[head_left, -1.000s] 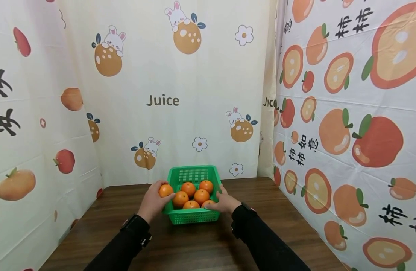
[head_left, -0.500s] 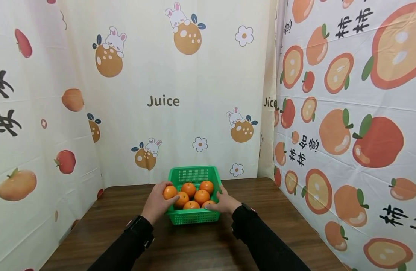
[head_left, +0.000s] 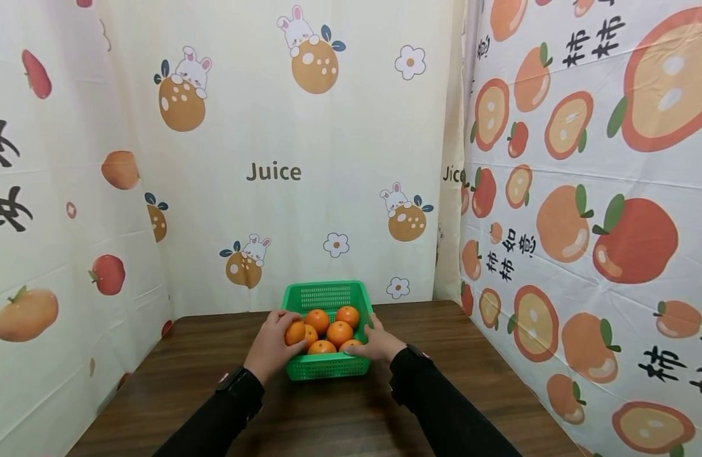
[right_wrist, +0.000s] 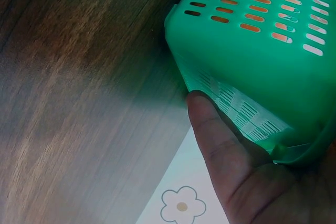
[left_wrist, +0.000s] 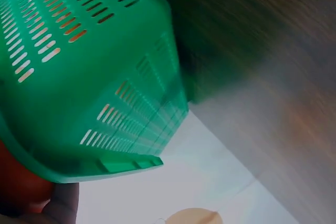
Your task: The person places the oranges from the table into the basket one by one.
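Observation:
A green plastic basket (head_left: 328, 369) with slotted walls stands on the table and holds several oranges (head_left: 339, 332). At its left side, my left hand (head_left: 271, 348) grips an orange (head_left: 294, 333) just inside the rim, thumb toward the front. In the left wrist view that orange (left_wrist: 21, 184) shows dark red beyond the basket's rim (left_wrist: 68, 174), with part of a finger beside it. My right hand (head_left: 382, 343) holds the basket's right wall, its thumb over the rim near the front right orange (head_left: 351, 344). A finger (right_wrist: 215, 140) lies along the outer wall in the right wrist view.
The dark wooden table (head_left: 351, 419) runs around the basket toward the front. Behind it hangs a cream curtain (head_left: 351, 127) with rabbit and fruit prints. Fruit-printed cloths (head_left: 591, 273) close off both sides.
My left hand has moved right and slightly down with its orange, from over the basket's left rim to inside it. My right hand keeps its hold on the basket.

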A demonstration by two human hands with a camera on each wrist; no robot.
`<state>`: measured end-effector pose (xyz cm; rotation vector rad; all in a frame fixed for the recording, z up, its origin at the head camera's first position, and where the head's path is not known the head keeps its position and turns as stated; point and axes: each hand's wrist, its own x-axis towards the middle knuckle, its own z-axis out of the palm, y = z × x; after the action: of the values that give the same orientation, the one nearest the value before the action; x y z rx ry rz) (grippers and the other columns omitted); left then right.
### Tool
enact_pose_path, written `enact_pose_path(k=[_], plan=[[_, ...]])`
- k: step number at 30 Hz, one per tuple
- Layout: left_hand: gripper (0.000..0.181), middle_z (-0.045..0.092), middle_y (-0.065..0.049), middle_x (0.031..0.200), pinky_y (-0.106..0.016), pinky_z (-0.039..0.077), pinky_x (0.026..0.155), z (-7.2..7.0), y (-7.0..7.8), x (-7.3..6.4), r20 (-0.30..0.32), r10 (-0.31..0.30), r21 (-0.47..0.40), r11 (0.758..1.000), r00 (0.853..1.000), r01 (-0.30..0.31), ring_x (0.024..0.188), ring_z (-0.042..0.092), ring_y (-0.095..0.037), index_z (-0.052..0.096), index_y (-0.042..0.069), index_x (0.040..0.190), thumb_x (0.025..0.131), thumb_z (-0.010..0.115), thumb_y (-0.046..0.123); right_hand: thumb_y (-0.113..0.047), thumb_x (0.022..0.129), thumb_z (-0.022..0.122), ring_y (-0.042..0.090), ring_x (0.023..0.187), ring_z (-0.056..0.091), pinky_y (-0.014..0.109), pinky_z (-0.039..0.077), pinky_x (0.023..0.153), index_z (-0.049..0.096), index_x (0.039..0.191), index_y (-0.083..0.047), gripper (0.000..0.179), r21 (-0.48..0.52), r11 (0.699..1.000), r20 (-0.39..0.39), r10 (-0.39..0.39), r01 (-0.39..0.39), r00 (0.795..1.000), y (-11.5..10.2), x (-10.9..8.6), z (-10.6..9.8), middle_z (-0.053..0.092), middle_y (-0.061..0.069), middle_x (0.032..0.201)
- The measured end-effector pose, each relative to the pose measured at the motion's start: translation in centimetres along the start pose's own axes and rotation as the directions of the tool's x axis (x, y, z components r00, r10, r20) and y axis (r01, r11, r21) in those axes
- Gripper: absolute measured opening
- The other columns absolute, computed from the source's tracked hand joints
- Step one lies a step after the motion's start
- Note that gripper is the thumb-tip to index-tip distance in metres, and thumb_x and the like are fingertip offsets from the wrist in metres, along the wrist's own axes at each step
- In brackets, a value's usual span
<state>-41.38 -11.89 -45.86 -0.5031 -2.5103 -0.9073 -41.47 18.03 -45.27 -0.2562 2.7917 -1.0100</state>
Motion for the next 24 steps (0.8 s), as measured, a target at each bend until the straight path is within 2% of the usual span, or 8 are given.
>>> enact_pose_path(k=[5, 13, 24], plan=[[0.047, 0.052, -0.016, 0.14, -0.057, 0.059, 0.097, -0.1, -0.08, -0.2, 0.01, 0.029, 0.053, 0.998, 1.0, -0.029, 0.121, 0.056, -0.04, 0.074, 0.021, 0.129, 0.086, 0.091, 0.027, -0.062, 0.095, 0.072, 0.045, 0.159, 0.031, 0.062, 0.034, 0.125, 0.034, 0.165, 0.0, 0.101, 0.003, 1.0, 0.004, 0.005, -0.005, 1.0, -0.2, -0.03, 0.04, -0.001, 0.013, 0.181], [0.037, 0.055, -0.014, 0.135, -0.053, 0.059, 0.094, 0.1, -0.23, -0.22, 0.053, 0.082, 0.132, 0.987, 0.995, -0.088, 0.119, 0.054, -0.036, 0.076, 0.022, 0.123, 0.088, 0.088, 0.03, -0.063, 0.094, 0.072, 0.045, 0.159, 0.031, 0.061, 0.033, 0.125, 0.034, 0.165, 0.0, 0.102, -0.007, 1.0, 0.002, 0.005, -0.005, 1.0, -0.24, -0.04, -0.01, -0.001, 0.014, 0.181], [0.038, 0.054, -0.014, 0.137, -0.053, 0.06, 0.094, 0.24, -0.19, -0.33, 0.056, 0.114, 0.142, 0.982, 0.992, -0.121, 0.12, 0.053, -0.037, 0.076, 0.021, 0.125, 0.09, 0.087, 0.029, -0.062, 0.096, 0.071, 0.044, 0.158, 0.032, 0.061, 0.034, 0.125, 0.034, 0.165, 0.001, 0.1, -0.024, 1.0, 0.004, 0.005, -0.005, 1.0, -0.08, 0.16, 0.06, 0.0, 0.014, 0.181]])
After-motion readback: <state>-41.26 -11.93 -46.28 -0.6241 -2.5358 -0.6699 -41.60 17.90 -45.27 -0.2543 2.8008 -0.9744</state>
